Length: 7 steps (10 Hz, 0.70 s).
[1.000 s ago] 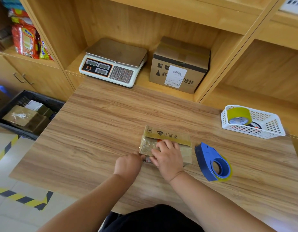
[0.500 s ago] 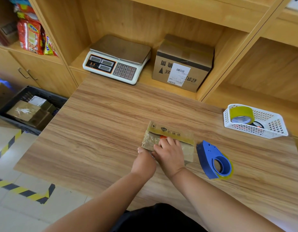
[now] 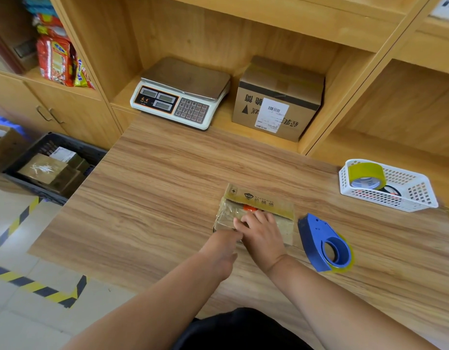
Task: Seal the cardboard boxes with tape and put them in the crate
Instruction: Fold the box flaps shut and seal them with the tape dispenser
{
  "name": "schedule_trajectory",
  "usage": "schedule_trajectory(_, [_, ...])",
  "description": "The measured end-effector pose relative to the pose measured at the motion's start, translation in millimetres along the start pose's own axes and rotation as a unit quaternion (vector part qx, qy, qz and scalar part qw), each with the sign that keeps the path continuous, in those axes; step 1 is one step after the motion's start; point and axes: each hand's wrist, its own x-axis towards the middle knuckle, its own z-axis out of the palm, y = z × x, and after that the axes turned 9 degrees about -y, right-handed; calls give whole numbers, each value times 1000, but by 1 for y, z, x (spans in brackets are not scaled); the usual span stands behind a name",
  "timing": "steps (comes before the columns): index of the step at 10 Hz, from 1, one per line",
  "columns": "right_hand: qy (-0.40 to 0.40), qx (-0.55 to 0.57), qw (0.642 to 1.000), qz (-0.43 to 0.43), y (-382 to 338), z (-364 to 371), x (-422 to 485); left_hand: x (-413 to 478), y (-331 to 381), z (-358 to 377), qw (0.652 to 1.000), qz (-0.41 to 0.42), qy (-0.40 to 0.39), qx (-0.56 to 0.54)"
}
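Wooden shelves stood behind a wooden table [image 3: 155, 188]. Far left, red and yellow snack packets [image 3: 57, 62] leaned on a shelf. Down on the floor sat a black crate [image 3: 77, 144] with taped cardboard boxes [image 3: 44, 169] inside, one with a white label.

A white weighing scale [image 3: 180, 97] sat on the low shelf, with number keys and three small screens. Next to it stood a big cardboard box [image 3: 279, 82] with upside-down Chinese writing, a black triangle and a white barcode sticker.

On the table lay a small cardboard box [image 3: 261, 202], shiny with tape, with a logo, Chinese words and a little up arrow on its far flap. The left hand [image 3: 222, 245] touched its near left corner; its fingers were hidden, so I cannot tell how they lay. The right hand [image 3: 261, 229] lay flat on top, fingers loose and pressing down.

Just beside the box lay a blue tape dispenser [image 3: 321, 242]. Far right, a white plastic basket [image 3: 395, 201] held a yellow tape roll [image 3: 367, 171] and something black.
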Motion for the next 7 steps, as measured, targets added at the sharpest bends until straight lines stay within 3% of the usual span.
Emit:
schedule_trajectory(1, [-11,-6,1000,-20,2,2,-5,-3,-7,3,997,20,12,77])
schedule_trajectory(2, [-17,-12,999,-47,7,2,-16,-1,-16,-14,960,104,101,239])
schedule_trajectory(3, [-18,-3,998,-53,9,3,-26,1,-21,-35,791,278,198,507])
schedule_trajectory(4, [-25,11,998,-54,9,4,-27,27,-23,-58,563,418,168,692])
schedule_trajectory(5, [-67,-13,997,-47,7,5,-29,41,-19,-70,459,454,104,756])
schedule_trajectory(6, [-78,-28,996,-35,6,4,-29,48,-14,-77,429,468,79,769])
schedule_trajectory(7, [-41,-32,998,-29,6,3,-19,57,-9,-83,426,490,63,758])
